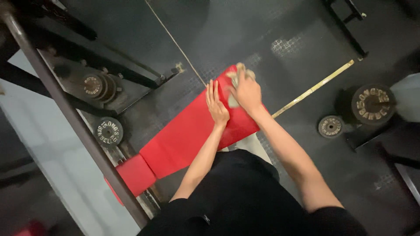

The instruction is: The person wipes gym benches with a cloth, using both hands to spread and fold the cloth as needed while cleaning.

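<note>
A: Where is the cloth compared to the grip?

B: The right hand point(247, 91) lies on top of the cloth point(238, 81), fingers curled over it and pressing it down on the red pad. The cloth shows from under the hand at about 11 o'clock, and a small part is visible under the palm.

A: And the left hand?

B: The left hand point(216, 103) lies flat on the pad, fingers straight and together, pointing to 12 o'clock. It holds nothing. It is just beside the right hand, at its 8 o'clock.

A: How does the cloth look?

B: Pale, grey-beige, crumpled in a bunch. Most of it is hidden by the hand.

A: What about the desk?

B: The desk point(183, 135) is a long red padded bench, running from 7 o'clock to 1 o'clock. A smaller red cushion point(133, 174) sits at its lower end, touching a dark metal bar point(74, 118).

A: And the room further away?

B: The floor point(245, 30) is dark rubber with a yellow line point(313, 89) at 3 o'clock of the hands. Round weight plates point(372, 104) lie at the right; more plates point(108, 131) hang on the rack at the left.
</note>
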